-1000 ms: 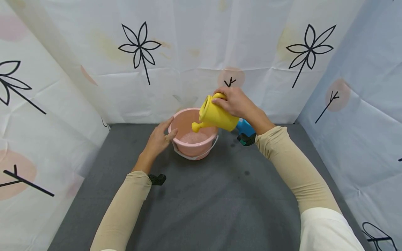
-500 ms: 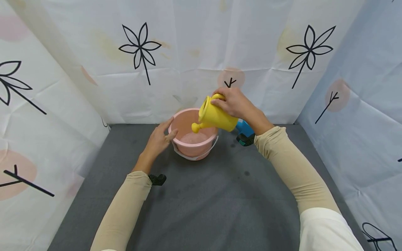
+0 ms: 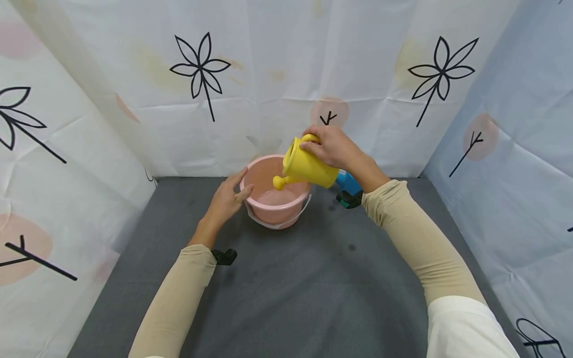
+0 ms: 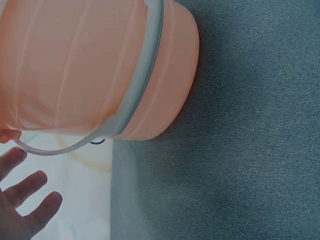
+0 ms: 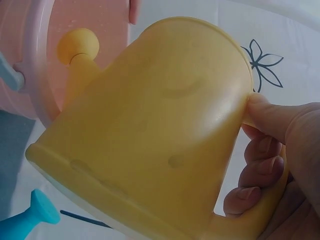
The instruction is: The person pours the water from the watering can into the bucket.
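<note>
In the head view, my right hand [image 3: 329, 144] grips the handle of a yellow watering can [image 3: 313, 169], tilted so its round-tipped spout hangs over a pink bucket [image 3: 275, 216]. The right wrist view shows fingers [image 5: 260, 167] curled through the can's handle and the thumb pressed by its rim. My left hand [image 3: 226, 200] touches the bucket's left rim with spread, fairly straight fingers. Its other fingers [image 4: 42, 215] stand apart from the bucket wall in the left wrist view. A little clear liquid appears at the bucket's bottom. The bucket's pale handle [image 4: 142, 65] hangs down its front.
Behind the right forearm lies a blue object [image 3: 350, 183], mostly hidden; its flared end [image 5: 45, 206] shows in the right wrist view. The grey table [image 3: 286, 298] has a few dark spots. White patterned cloth [image 3: 268, 74] walls off the back and both sides.
The watering can and right hand have shifted very slightly left. The left hand and bucket stay where they were.
</note>
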The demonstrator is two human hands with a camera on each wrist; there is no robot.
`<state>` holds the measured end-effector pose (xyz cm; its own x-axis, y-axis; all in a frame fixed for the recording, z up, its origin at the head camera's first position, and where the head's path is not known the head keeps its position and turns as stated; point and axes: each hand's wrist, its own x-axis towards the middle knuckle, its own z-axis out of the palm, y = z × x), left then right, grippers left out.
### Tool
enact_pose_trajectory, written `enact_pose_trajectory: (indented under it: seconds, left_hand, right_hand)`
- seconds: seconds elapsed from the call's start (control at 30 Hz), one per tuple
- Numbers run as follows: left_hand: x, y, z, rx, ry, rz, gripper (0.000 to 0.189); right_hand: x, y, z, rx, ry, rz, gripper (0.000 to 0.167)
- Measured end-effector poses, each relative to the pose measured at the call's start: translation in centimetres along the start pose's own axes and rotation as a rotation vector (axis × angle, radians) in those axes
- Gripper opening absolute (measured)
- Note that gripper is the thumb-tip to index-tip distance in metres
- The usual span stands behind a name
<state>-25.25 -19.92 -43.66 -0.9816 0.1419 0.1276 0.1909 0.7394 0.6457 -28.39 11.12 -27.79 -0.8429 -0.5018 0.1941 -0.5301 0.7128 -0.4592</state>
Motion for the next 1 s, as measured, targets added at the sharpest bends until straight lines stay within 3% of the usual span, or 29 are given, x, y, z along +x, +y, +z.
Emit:
enact_pose_trajectory:
  seconds: [0.5,1.0]
  left_hand:
    - [0.06,-0.2,-0.01,0.002,0.003,0.007,0.067]
    - [0.14,-0.02,0.11,-0.015,0.005,-0.028,0.066]
  right_hand:
    - [0.22,-0.14,-0.1,-0.017,-0.014,0.0,0.035]
    - [0.27,-0.36,0.05,-0.02,-0.013,0.0,0.034]
